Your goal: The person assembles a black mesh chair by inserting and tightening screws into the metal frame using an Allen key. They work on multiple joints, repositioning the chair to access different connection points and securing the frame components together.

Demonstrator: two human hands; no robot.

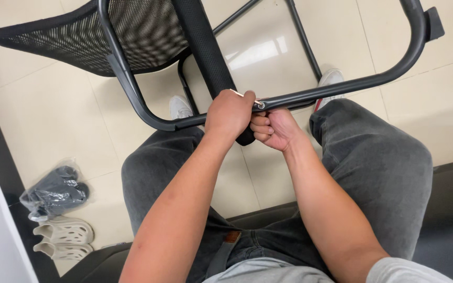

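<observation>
An overturned black chair with a mesh seat (132,31) and a dark tubular metal frame (342,86) lies on the floor in front of my knees. My left hand (230,112) is closed around the frame bar where a black padded post (205,52) meets it. My right hand (273,128) is a fist just beside it, gripping a small tool whose metal tip (259,105) sits on a bolt in the bar. I am seated, in grey jeans.
Beige floor tiles (53,115) lie under the chair. My white shoes (180,107) show beneath the frame. At the left are a plastic bag holding dark shoes (56,193) and a pair of cream clogs (64,238).
</observation>
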